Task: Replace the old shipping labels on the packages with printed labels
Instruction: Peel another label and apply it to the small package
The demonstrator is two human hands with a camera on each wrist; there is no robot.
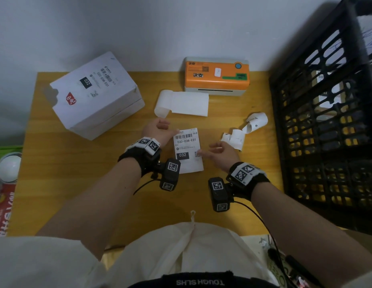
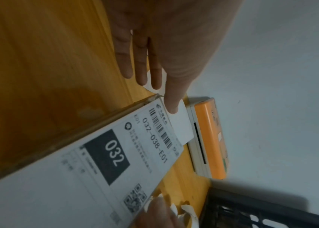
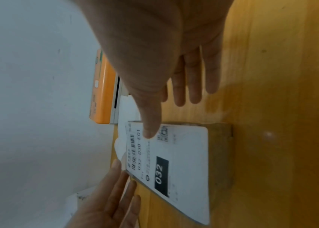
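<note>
A small package (image 1: 188, 150) lay mid-table (image 1: 77, 194), the left hand (image 1: 158, 129) at its far-left corner, the right hand (image 1: 220, 151) at its right edge. Behind stood a printer (image 1: 217, 76); far left a white box (image 1: 95, 96); right, a crate (image 1: 326, 121) and, apparently, peeled labels (image 1: 245, 129).

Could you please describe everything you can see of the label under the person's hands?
The printed label is a white rectangle with rounded corners, lying flat on a small brown cardboard package on the yellow table. It carries a barcode, "032-038-E01", a black block reading "032" and a QR code. The left hand presses its barcode end with the thumb; the right hand touches beside the QR code.
</note>
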